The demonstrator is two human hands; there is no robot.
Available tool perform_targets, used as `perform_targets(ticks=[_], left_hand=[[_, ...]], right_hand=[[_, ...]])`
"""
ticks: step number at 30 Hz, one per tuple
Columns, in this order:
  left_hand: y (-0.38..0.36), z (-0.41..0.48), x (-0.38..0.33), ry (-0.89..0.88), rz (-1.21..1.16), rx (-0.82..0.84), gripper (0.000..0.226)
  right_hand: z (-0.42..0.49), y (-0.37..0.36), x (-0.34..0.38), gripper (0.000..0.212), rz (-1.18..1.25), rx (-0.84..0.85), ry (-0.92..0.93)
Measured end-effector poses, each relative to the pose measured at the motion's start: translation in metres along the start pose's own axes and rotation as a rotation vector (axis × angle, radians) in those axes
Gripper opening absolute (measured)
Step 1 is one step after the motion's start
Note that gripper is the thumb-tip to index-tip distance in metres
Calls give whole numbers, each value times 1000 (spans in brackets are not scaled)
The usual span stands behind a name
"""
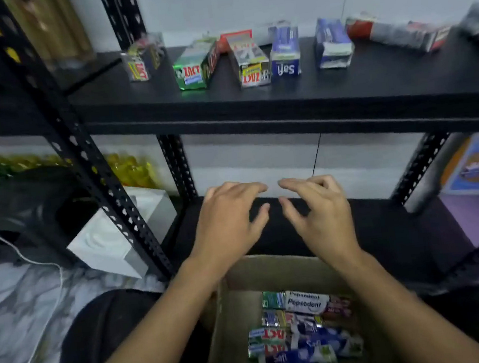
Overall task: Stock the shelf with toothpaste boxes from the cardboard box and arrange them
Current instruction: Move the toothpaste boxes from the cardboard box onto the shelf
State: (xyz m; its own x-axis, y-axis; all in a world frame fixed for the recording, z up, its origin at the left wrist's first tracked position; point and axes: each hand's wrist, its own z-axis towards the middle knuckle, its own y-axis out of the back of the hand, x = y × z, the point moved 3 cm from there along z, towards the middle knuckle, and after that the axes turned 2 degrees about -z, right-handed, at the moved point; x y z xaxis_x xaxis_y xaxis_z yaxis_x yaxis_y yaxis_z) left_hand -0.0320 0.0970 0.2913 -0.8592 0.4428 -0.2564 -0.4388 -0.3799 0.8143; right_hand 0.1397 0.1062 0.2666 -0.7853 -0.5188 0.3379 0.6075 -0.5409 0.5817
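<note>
Cardboard box (234, 315) nearest, black shelf (340, 82) above, white wall (243, 0) behind

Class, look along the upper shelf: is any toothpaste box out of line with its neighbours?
Yes. The red and grey box at the right of the upper shelf lies slanted crosswise, while the Safi box and its neighbours point end-forward.

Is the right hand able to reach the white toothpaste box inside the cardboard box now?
Probably yes. The right hand is empty, above the far edge of the open cardboard box, and the white toothpaste box lies uncovered on top of the pile.
</note>
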Motion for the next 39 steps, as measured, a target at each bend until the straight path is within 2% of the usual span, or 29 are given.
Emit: perform_targets(ticks=[4, 9, 11, 14, 17, 23, 26, 30, 34, 37, 39], left_hand=[[-65, -42, 14, 70, 17, 249, 34], [-144, -107, 29, 155, 27, 624, 37], [-167, -132, 33, 196, 7, 724, 38], [-200, -165, 39, 259, -49, 849, 40], [-230, -194, 45, 336, -118, 953, 41], [-266, -231, 66, 505, -203, 1021, 40], [-280, -246, 77, 607, -249, 1030, 45], [-297, -253, 88, 787, -309, 967, 58], [-312, -252, 92, 969, -358, 988, 72], [-318, -248, 93, 1074, -408, 1013, 91], [-324, -247, 97, 1144, -451, 1016, 83]], right_hand=[[-70, -35, -37, 33, 3, 289, -179], [-163, -63, -84, 26, -92, 672, -324], [-200, -72, -100, 32, -128, 816, -405], [-241, -77, -116, 36, -66, 939, -531], [-269, -77, -127, 37, -48, 1008, -581], [-316, -84, -156, 43, -30, 1158, -784], [-328, -92, -166, 40, -2, 1168, -839], [-343, -101, -182, 40, -67, 1151, -831], [-353, -115, -195, 63, -122, 1216, -809], [-357, -124, -201, 72, -140, 1281, -791], [-358, -127, -204, 70, -141, 1339, -803]])
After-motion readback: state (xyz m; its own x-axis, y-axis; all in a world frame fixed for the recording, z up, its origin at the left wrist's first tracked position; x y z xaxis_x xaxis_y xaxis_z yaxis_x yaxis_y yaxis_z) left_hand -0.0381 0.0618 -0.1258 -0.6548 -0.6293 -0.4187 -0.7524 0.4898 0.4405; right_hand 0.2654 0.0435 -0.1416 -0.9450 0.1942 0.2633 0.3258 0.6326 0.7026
